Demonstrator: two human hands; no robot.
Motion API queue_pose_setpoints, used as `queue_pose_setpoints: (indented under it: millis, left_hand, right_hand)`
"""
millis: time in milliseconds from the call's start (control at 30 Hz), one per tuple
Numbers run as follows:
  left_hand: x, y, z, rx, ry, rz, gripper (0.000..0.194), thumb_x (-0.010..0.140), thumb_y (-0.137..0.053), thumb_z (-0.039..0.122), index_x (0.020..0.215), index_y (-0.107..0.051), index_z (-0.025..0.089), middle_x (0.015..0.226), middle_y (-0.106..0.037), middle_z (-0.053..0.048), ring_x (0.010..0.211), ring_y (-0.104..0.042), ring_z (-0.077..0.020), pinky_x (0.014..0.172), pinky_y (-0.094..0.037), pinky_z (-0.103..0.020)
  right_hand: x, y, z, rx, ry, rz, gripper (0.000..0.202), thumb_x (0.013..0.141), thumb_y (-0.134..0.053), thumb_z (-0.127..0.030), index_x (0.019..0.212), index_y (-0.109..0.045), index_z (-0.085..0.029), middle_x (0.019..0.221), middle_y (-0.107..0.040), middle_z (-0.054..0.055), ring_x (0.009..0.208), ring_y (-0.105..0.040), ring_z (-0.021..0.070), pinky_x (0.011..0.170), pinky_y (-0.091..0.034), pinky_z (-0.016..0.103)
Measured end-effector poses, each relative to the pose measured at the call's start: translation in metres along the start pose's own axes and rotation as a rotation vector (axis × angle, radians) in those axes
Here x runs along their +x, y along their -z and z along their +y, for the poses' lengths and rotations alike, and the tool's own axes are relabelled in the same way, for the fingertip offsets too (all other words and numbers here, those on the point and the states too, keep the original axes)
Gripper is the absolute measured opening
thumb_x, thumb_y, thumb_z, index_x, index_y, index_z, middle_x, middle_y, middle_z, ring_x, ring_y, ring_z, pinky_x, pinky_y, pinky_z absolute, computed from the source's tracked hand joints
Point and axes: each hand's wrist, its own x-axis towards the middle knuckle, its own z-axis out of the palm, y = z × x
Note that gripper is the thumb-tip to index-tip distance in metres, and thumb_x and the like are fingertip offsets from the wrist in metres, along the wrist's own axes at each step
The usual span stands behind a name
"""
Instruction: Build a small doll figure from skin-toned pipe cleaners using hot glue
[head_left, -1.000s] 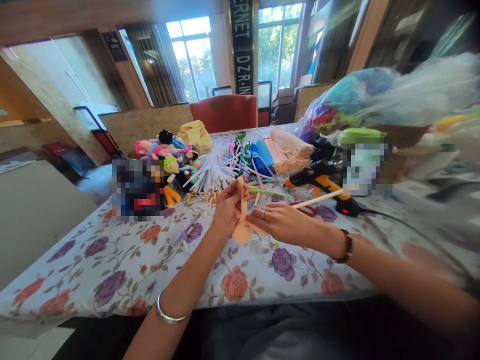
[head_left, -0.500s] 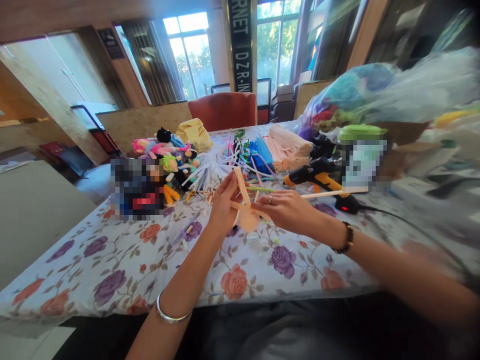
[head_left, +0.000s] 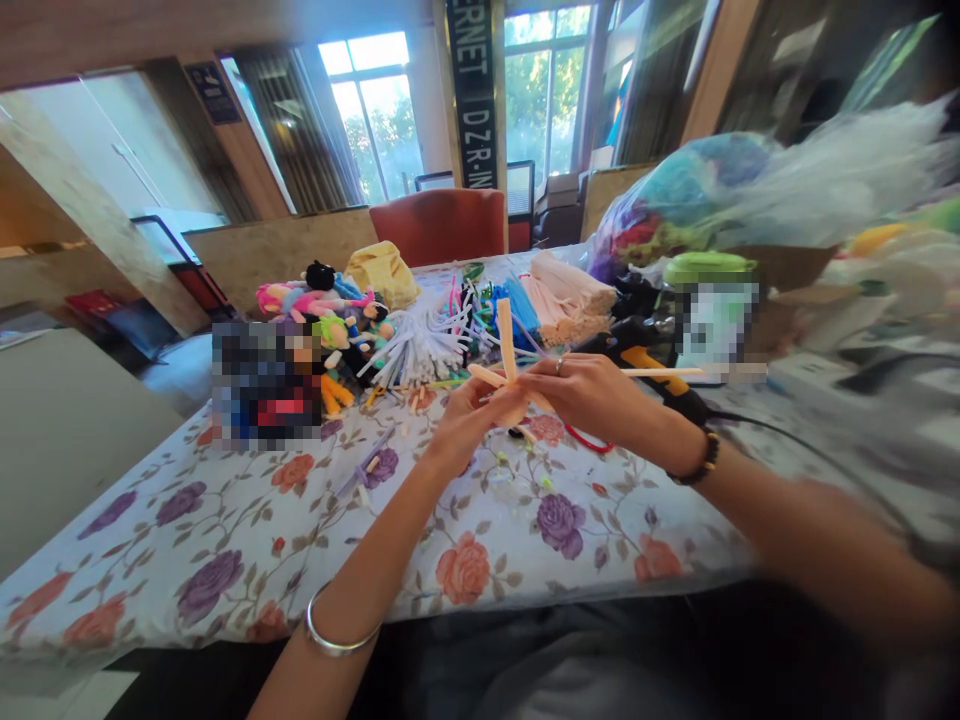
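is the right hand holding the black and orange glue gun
No, the right hand pinches peach fuzzy stems, while the glue gun lies beyond it.

A fuzzy peach chenille piece [head_left: 508,345] is held up above the flower-patterned table [head_left: 495,520], between its near and far edges. One narrow strip stands nearly upright; a shorter one slants toward the left edge. The rounded part below is partly covered. A long, straight peach chenille stem [head_left: 664,372] runs almost level toward the right edge.
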Motion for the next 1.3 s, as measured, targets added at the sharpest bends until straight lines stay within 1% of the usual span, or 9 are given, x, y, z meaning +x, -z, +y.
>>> queue_pose_setpoints:
  millis: [100, 233, 467, 667, 800, 967, 1133, 1233, 1300]
  left_hand:
    - [0.001, 0.001, -0.001, 0.002, -0.034, 0.001, 0.03, 0.062, -0.076, 0.032, 0.084, -0.065, 0.015, 0.08, -0.066, -0.002, 0.069, -0.059, -0.0106, 0.065, -0.048, -0.024]
    - [0.002, 0.001, -0.001, -0.011, -0.042, -0.013, 0.029, 0.063, -0.075, 0.031, 0.084, -0.063, 0.015, 0.085, -0.066, -0.002, 0.073, -0.06, -0.0116, 0.067, -0.048, -0.024]
    - [0.001, 0.0, 0.0, -0.039, -0.018, 0.018, 0.023, 0.062, -0.075, 0.03, 0.078, -0.065, 0.016, 0.079, -0.065, -0.001, 0.071, -0.059, -0.0121, 0.069, -0.048, -0.026]
    - [0.001, 0.001, 0.0, -0.051, -0.022, 0.011, 0.019, 0.063, -0.074, 0.028, 0.075, -0.065, 0.016, 0.078, -0.064, 0.0, 0.072, -0.059, -0.0118, 0.069, -0.047, -0.025]
    - [0.001, 0.002, -0.002, -0.035, -0.019, -0.019, 0.018, 0.066, -0.072, 0.028, 0.078, -0.064, 0.017, 0.08, -0.064, 0.0, 0.073, -0.058, -0.0112, 0.067, -0.045, -0.023]
    - [0.002, 0.002, -0.004, 0.093, -0.098, -0.021, 0.018, 0.07, -0.069, 0.031, 0.081, -0.064, 0.017, 0.078, -0.062, 0.001, 0.073, -0.054, -0.0106, 0.068, -0.041, -0.021]
    - [0.003, 0.003, -0.005, 0.22, -0.167, 0.051, 0.021, 0.073, -0.066, 0.036, 0.082, -0.064, 0.018, 0.071, -0.059, 0.002, 0.073, -0.053, -0.0119, 0.07, -0.04, -0.023]
    - [0.003, 0.003, -0.005, 0.25, -0.183, 0.094, 0.022, 0.073, -0.065, 0.037, 0.084, -0.063, 0.018, 0.074, -0.06, 0.002, 0.074, -0.053, -0.012, 0.07, -0.04, -0.023]
    - [0.003, 0.003, -0.004, 0.276, -0.183, 0.12, 0.023, 0.074, -0.064, 0.037, 0.085, -0.063, 0.017, 0.076, -0.06, 0.001, 0.073, -0.053, -0.0116, 0.068, -0.04, -0.022]
  right_hand:
    - [0.0, -0.001, 0.0, -0.009, -0.009, 0.011, 0.02, 0.087, -0.052, -0.012, 0.097, -0.068, -0.018, 0.087, -0.072, 0.005, 0.066, -0.062, 0.0134, 0.063, -0.041, 0.027]
    - [0.002, -0.003, 0.0, 0.03, -0.043, 0.019, 0.02, 0.087, -0.052, -0.014, 0.093, -0.07, -0.019, 0.083, -0.072, 0.004, 0.066, -0.063, 0.0141, 0.064, -0.042, 0.026]
    - [0.004, -0.002, -0.001, 0.227, -0.223, 0.014, 0.018, 0.084, -0.054, -0.017, 0.093, -0.071, -0.017, 0.079, -0.071, 0.005, 0.068, -0.064, 0.0147, 0.061, -0.042, 0.023]
    - [0.006, 0.005, -0.001, 0.321, -0.255, 0.003, 0.017, 0.084, -0.056, -0.02, 0.087, -0.071, -0.016, 0.079, -0.072, 0.004, 0.068, -0.065, 0.0137, 0.062, -0.043, 0.022]
    - [0.007, 0.005, -0.003, 0.31, -0.287, -0.037, 0.016, 0.084, -0.056, -0.018, 0.086, -0.072, -0.015, 0.078, -0.073, 0.004, 0.068, -0.065, 0.014, 0.062, -0.042, 0.022]
    - [0.007, 0.002, -0.009, 0.236, -0.289, -0.063, 0.019, 0.088, -0.053, -0.02, 0.09, -0.071, -0.014, 0.083, -0.072, 0.007, 0.071, -0.064, 0.0159, 0.064, -0.042, 0.025]
    - [0.006, -0.003, -0.013, 0.234, -0.276, -0.016, 0.018, 0.088, -0.054, -0.02, 0.091, -0.071, -0.014, 0.083, -0.072, 0.006, 0.072, -0.064, 0.0158, 0.065, -0.043, 0.024]
    - [0.006, -0.003, -0.012, 0.254, -0.247, 0.008, 0.018, 0.087, -0.055, -0.021, 0.091, -0.072, -0.014, 0.084, -0.072, 0.007, 0.072, -0.065, 0.0152, 0.065, -0.043, 0.024]
    - [0.006, -0.001, -0.009, 0.262, -0.231, -0.008, 0.019, 0.088, -0.055, -0.023, 0.092, -0.072, -0.016, 0.085, -0.073, 0.007, 0.072, -0.065, 0.0154, 0.065, -0.044, 0.024]
